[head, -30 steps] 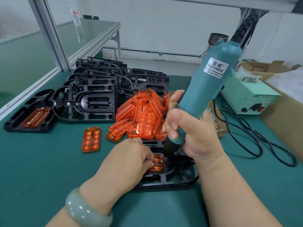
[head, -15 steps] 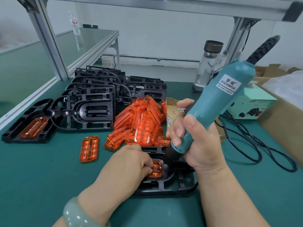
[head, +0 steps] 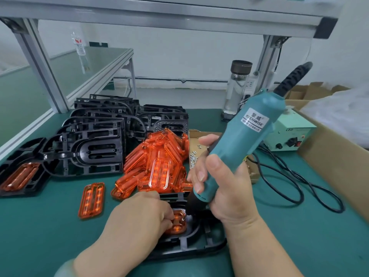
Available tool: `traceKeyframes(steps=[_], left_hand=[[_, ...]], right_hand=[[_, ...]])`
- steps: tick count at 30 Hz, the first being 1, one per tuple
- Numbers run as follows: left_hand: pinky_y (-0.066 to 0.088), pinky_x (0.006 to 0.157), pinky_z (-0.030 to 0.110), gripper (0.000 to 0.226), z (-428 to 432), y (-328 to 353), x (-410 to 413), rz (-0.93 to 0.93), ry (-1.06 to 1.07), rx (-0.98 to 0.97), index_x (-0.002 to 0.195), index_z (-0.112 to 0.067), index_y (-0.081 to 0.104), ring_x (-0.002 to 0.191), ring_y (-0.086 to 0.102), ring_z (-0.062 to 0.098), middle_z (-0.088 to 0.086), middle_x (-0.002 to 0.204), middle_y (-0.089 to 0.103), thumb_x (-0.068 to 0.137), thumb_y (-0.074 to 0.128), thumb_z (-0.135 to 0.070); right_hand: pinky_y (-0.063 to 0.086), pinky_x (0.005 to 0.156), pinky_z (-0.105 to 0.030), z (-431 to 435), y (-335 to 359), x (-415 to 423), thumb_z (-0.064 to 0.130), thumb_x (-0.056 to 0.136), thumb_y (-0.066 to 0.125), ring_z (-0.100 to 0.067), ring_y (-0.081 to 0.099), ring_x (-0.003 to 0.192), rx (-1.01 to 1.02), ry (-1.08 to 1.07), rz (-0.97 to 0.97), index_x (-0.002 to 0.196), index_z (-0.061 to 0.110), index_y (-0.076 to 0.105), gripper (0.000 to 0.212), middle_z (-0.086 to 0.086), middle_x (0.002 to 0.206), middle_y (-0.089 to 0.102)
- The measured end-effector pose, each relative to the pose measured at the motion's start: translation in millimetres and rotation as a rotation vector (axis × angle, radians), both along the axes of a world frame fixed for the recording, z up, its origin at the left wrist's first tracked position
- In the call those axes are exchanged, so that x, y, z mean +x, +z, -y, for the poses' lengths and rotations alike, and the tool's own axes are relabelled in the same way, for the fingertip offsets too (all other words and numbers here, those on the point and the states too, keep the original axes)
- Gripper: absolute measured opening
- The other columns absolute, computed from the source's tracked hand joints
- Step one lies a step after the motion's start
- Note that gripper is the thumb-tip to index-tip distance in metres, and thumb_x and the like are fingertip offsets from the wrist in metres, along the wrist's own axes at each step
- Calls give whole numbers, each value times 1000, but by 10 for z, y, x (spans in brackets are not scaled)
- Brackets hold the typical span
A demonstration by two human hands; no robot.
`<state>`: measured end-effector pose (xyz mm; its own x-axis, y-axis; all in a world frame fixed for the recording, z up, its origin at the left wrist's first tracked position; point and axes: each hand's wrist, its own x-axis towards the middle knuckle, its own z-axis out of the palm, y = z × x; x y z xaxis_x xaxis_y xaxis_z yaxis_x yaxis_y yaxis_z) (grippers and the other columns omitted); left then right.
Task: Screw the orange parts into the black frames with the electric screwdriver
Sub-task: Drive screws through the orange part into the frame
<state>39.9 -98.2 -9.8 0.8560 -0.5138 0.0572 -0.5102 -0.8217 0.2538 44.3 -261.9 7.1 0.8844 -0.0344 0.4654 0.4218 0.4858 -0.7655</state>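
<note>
Against half a second ago, both hands keep their grips and the whole bench sits lower in the frame. The green bracelet on the left wrist has slid almost off the bottom edge.

The right hand [head: 225, 188] is wrapped in a full fist round the lower body of the teal electric screwdriver [head: 245, 140], thumb up along the near side. The tool leans toward the upper right, a touch steeper than before, and its dark nose points down at the lower centre of the frame. The tip itself is too dark to make out.

The left hand [head: 139, 218] lies knuckles-up just left of the nose. Its fingers are curled and their tips hold the orange part [head: 178, 222] down in its seat. That part sits in the black frame [head: 199, 244], which lies flat on the green mat [head: 40, 226] beneath both wrists.

Just above the hands is a heap of orange parts [head: 157, 162], and a loose orange part [head: 91, 198] lies flat to its left. Further up and left is the stack of black frames [head: 95, 148]. A fitted frame [head: 20, 176] holding an orange piece is at the left edge.

Right of the heap, behind the right hand, a small carton of screws [head: 194, 150] is partly hidden. At the upper right stand a glass bottle [head: 237, 90] and a pale power unit [head: 293, 134], with a black cable [head: 299, 188] looping across the mat.
</note>
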Motion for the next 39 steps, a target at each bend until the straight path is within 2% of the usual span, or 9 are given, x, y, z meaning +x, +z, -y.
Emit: traceKeyframes(steps=[12, 16, 20, 24, 27, 29, 33, 36, 39], left_hand=[[45, 85, 25, 24, 1, 25, 52, -33, -42, 43, 109, -39, 63, 98, 47, 3, -17, 100, 50, 91, 49, -45], [48, 78, 22, 21, -23, 84, 91, -34, -57, 23, 100, -40, 66, 86, 54, 1, -18, 92, 58, 89, 50, -49], [41, 70, 7, 16, 98, 245, 314, 11, -11, -122, 94, -37, 71, 75, 54, -7, -27, 76, 58, 88, 57, -41], [32, 82, 1, 24, 468, 383, 672, 119, -27, -277, 111, -31, 69, 92, 54, -7, -22, 104, 65, 94, 52, -26], [43, 98, 23, 41, 817, 384, 933, 129, -87, -172, 125, -30, 60, 113, 58, 13, -5, 125, 63, 94, 47, -7], [43, 98, 29, 45, 1017, 337, 1052, 120, -160, -10, 129, -29, 57, 116, 57, 20, 0, 127, 61, 93, 46, -4], [45, 85, 33, 30, 1240, 237, 1138, -64, -245, 248, 115, -16, 60, 103, 59, 28, 9, 112, 64, 90, 50, -2], [46, 82, 33, 24, 1327, 219, 1162, -65, -218, 326, 112, -12, 62, 98, 60, 27, 10, 111, 63, 93, 48, -6], [49, 77, 36, 20, 1360, 221, 1174, -14, -214, 347, 102, -9, 65, 76, 53, 27, 12, 91, 62, 88, 51, -3]], right_hand=[[49, 57, -26, 159, 126, 59, 47, 65, 84, -8, 46, 41, 208, -32, -12, 105, 13, 57, 59, 5, 55, 49], [48, 56, -24, 296, 97, 81, 38, 70, 80, -8, 44, 41, 305, -71, -65, 103, 15, 58, 46, 4, 55, 46], [48, 56, -23, 422, 79, 72, 34, 77, 64, -7, 44, 41, 344, -112, -80, 103, 17, 58, 32, 6, 55, 46], [49, 56, -23, 467, 85, 101, 38, 70, 79, -6, 44, 42, 392, -97, -80, 103, 18, 60, 43, 6, 55, 46], [50, 55, -22, 502, 74, 112, 39, 75, 70, -6, 43, 41, 415, -116, -84, 103, 18, 58, 37, 7, 54, 45], [49, 55, -21, 514, 64, 114, 38, 80, 58, -5, 43, 41, 418, -137, -83, 104, 18, 56, 31, 8, 54, 45], [49, 54, -21, 512, 52, 143, 36, 82, 53, -5, 43, 41, 434, -149, -104, 104, 19, 56, 28, 8, 54, 45], [49, 54, -21, 504, 62, 156, 39, 77, 69, -5, 43, 40, 474, -133, -124, 101, 19, 60, 32, 7, 54, 45], [48, 52, -20, 501, 75, 153, 38, 82, 52, -5, 41, 39, 496, -139, -145, 100, 20, 58, 25, 8, 53, 44]])
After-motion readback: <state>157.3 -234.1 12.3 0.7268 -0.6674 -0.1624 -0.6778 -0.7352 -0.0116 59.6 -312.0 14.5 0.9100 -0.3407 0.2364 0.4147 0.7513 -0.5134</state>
